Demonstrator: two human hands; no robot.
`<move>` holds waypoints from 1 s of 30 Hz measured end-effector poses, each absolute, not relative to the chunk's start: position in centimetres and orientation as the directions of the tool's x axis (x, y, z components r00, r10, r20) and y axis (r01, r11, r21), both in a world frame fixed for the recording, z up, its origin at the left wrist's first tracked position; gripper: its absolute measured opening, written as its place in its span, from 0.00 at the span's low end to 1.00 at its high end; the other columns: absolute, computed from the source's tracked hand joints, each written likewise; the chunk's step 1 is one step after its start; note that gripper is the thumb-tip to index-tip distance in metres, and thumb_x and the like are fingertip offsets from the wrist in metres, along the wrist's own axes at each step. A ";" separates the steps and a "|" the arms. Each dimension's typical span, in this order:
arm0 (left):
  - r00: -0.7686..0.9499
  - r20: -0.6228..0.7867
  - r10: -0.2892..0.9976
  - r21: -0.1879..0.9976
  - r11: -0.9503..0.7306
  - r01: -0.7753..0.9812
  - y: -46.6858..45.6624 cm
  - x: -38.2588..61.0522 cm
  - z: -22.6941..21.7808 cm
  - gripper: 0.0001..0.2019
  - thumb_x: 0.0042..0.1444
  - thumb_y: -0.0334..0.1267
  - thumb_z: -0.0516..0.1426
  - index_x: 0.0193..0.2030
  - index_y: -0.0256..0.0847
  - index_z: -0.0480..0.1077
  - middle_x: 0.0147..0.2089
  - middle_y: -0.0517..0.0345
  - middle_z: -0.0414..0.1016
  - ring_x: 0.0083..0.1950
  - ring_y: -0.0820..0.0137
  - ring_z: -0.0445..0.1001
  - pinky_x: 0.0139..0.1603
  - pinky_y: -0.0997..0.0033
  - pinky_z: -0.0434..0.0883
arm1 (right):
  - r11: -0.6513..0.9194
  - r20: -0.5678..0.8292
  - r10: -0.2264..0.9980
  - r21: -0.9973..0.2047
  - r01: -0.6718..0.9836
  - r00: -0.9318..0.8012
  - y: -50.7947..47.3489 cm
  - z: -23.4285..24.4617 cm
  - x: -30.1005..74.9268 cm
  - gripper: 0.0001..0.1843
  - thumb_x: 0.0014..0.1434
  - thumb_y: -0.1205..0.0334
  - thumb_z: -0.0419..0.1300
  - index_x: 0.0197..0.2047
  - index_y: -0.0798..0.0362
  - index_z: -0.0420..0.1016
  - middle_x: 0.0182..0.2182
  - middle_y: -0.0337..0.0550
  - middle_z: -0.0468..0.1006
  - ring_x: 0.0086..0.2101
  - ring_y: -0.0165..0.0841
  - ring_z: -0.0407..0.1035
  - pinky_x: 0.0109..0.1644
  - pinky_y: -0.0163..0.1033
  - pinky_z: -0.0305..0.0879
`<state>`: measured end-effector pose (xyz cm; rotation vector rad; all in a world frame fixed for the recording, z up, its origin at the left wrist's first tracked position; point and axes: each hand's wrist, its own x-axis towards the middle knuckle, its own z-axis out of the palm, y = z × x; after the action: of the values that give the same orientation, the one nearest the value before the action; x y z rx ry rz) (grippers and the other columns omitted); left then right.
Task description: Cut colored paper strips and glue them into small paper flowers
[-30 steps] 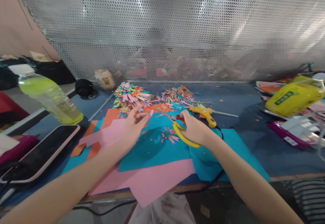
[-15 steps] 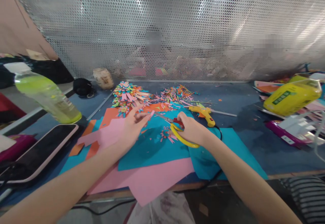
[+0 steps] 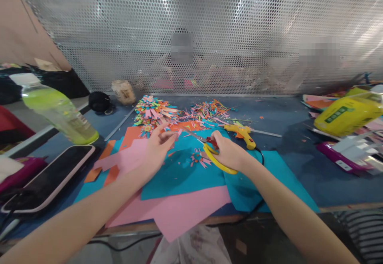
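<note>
My left hand (image 3: 160,147) is closed in a pinch on a small pink paper strip (image 3: 180,132), just above the blue paper sheet (image 3: 170,182). My right hand (image 3: 229,149) grips scissors (image 3: 220,165) with yellow and red handles. Their blades point left toward the strip, close to my left fingertips; whether they touch it I cannot tell. Below the blades lies a paper flower (image 3: 197,157) with pink petals and a blue and orange middle.
Behind my hands are a heap of paper flowers (image 3: 149,110) and a pile of paper shreds (image 3: 209,110). A yellow glue gun (image 3: 243,133) lies to the right. At left are a drink bottle (image 3: 60,112) and a phone (image 3: 50,180); a yellow bottle (image 3: 347,114) lies far right.
The scissors' tips have shifted slightly away from me, beside the strip. My left hand keeps its pinch. The whole view has slid a little.
</note>
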<state>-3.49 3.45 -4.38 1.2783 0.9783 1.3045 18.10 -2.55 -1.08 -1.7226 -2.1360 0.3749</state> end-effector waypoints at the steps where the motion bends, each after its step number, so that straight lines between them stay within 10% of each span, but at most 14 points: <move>1: 0.090 0.160 0.983 0.983 -0.150 -0.107 3.3 -3.5 -4.3 0.28 0.42 0.40 0.61 0.52 0.43 0.59 0.32 0.61 0.73 0.26 0.77 0.68 0.28 0.77 0.67 | 0.216 0.114 0.976 -0.424 0.880 -0.184 -2.5 -1.1 18.1 0.21 0.51 0.43 0.52 0.37 0.52 0.55 0.26 0.40 0.69 0.23 0.30 0.61 0.23 0.32 0.50; 30: 0.084 0.155 0.984 0.987 -0.151 -0.051 3.4 -3.4 -4.3 0.29 0.43 0.42 0.61 0.53 0.42 0.60 0.34 0.58 0.75 0.32 0.73 0.71 0.29 0.76 0.67 | 0.204 0.062 0.978 -0.437 0.876 -0.197 -2.6 -0.8 18.0 0.17 0.52 0.47 0.52 0.35 0.52 0.56 0.24 0.38 0.67 0.21 0.27 0.56 0.22 0.31 0.47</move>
<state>-3.40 3.36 -4.34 1.3274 1.0344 1.2748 18.02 -2.58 -0.83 -1.7421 -2.1587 0.4405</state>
